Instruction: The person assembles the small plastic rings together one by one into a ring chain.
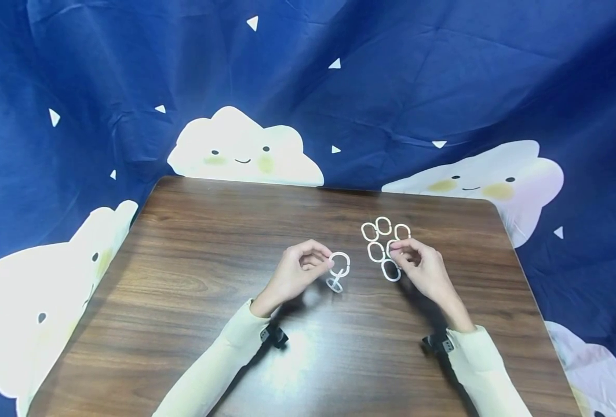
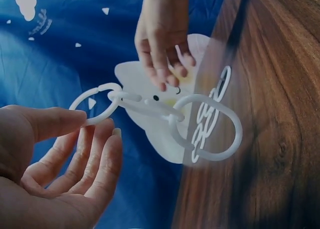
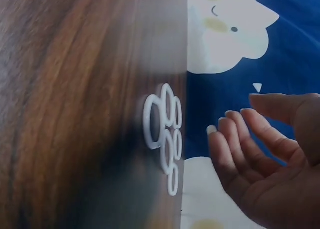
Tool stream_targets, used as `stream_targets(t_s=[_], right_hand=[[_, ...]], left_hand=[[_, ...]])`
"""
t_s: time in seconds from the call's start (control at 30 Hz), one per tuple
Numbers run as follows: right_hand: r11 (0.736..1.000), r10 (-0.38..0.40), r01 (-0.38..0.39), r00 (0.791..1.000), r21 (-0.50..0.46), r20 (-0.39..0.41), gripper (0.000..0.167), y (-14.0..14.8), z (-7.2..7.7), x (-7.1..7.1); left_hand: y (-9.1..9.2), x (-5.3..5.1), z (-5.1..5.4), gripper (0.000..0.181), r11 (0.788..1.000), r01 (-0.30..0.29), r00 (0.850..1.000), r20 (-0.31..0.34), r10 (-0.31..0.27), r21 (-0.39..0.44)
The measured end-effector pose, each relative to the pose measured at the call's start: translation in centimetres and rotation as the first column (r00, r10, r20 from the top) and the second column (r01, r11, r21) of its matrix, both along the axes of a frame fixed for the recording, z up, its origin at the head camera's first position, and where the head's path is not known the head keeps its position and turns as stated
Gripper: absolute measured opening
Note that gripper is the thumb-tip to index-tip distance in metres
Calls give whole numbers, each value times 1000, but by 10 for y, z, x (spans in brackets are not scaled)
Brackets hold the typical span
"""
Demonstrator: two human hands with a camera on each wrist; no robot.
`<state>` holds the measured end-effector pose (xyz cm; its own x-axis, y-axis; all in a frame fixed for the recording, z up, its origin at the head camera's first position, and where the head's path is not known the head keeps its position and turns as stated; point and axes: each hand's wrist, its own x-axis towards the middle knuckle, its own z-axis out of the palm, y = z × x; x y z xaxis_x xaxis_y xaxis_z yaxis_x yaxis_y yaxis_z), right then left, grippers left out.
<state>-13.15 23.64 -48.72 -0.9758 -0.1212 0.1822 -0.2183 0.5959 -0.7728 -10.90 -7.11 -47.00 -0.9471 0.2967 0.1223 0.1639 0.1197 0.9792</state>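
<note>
- Over the middle of the desk (image 1: 208, 249), the left hand (image 1: 305, 263) pinches the end ring of a chain (image 2: 162, 111) by finger and thumb. From where I stand, that is its only hold, so a slackened pinch could drop everything.
- Just right of that hand, the chain, apparently three linked rings, hangs between the two hands. A tug might work links apart through the small splits in the rings; whether the lowest touches the desk, I cannot tell.
- Farther right, nearer the desk's far edge than its near one, six loose rings (image 3: 166, 130) lie flat and bunched. Because they sit so close, a careless brush could scatter them or bring up two together.
- Rightmost, the right hand (image 1: 423, 267) hangs above the right side of that bunch, fingers spread, pinching nothing. Rings this thin offer little to grasp, so a fingertip could well slide off.
</note>
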Motion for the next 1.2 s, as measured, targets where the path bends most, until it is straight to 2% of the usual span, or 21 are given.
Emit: stream_targets(t_s=[0.3,0.53,0.73,1.2], right_hand=[[995,-31,26,998,93,50,27,8,-12,-3],[981,-74,53,992,186,106,35,10,-22,-3],[981,-75,46,986,186,148,41,10,-26,-2],[976,-73,40,986,215,149,46,2,-33,-7]], left_hand=[[-1,-2,1,18,1000,-6,1000,-11,7,17],[-2,-1,3,18,1000,-7,1000,-11,7,18],[-3,0,6,18,1000,-10,1000,-2,10,17],[-5,1,4,19,1000,-17,1000,-1,17,17]])
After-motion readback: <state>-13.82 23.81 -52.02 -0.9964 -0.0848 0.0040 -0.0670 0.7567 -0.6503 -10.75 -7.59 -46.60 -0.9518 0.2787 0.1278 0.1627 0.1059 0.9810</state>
